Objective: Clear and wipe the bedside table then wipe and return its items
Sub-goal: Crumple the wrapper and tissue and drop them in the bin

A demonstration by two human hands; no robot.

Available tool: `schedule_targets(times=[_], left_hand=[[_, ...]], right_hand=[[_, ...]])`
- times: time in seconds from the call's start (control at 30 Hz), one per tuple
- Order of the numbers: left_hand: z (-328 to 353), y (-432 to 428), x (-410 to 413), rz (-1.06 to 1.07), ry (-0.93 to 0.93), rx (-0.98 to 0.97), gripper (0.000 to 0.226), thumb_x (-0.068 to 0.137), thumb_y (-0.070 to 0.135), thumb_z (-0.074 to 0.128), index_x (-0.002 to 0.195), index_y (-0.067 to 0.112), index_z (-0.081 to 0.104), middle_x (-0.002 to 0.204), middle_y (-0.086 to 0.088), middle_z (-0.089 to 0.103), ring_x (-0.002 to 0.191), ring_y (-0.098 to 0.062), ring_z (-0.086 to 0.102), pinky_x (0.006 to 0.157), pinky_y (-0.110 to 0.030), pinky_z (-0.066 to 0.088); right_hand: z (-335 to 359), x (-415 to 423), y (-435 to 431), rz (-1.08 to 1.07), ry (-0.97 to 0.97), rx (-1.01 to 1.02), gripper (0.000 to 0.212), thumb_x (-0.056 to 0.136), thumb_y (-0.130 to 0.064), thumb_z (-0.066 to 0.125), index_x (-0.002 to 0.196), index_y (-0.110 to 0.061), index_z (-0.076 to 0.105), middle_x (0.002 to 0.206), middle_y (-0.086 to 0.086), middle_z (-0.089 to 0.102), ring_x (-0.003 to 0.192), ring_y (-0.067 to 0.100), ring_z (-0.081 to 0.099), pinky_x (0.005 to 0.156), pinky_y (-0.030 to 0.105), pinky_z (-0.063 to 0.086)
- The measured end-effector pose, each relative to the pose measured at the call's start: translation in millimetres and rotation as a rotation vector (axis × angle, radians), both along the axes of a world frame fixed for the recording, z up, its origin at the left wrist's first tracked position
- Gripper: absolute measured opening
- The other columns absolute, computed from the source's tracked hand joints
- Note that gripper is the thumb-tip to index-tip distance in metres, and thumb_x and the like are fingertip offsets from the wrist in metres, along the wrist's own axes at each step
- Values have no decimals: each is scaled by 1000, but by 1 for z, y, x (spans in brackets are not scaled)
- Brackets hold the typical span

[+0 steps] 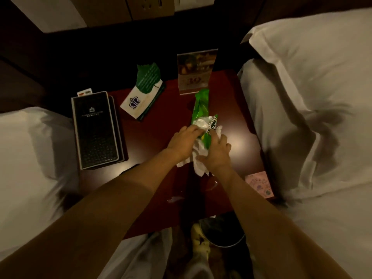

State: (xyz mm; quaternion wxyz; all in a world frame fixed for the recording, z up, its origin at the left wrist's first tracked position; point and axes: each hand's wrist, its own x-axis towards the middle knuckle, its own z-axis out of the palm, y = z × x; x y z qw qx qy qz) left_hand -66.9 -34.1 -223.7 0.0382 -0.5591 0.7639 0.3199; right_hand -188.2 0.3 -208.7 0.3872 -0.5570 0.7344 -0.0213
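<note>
While the green packet point(201, 109) lies at the middle of the table point(157, 133), both hands close on it: the left hand point(182, 141) grips its near end, the right hand point(216, 153) presses a crumpled tissue point(198, 156) against it. Left of the packet lie a leaf card point(144, 91) and a black folder point(95, 129).

dim room, white-sheeted beds point(314, 109) on both sides, wall socket panel point(150, 6) behind, dark floor
</note>
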Motion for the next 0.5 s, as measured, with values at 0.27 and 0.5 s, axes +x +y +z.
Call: schedule_targets(times=[0.27, 0.5], left_hand=[[-2, 0, 6, 42, 64, -56, 44, 84, 7, 59, 128, 9, 54, 130, -13, 53, 120, -30, 46, 99, -34, 38], [18, 9, 10, 67, 73, -113, 43, 83, 0, 48, 125, 6, 55, 124, -14, 57, 116, -30, 47, 92, -38, 43]], right_hand=[[-17, -3, -1, -91, -23, -231, 43, 83, 10, 49, 123, -5, 51, 123, 18, 45, 103, 32, 54, 90, 34, 46], [-1, -1, 6, -136, -78, -317, 41, 78, 11, 52, 115, -5, 57, 118, 17, 50, 99, 28, 54, 78, 21, 38]])
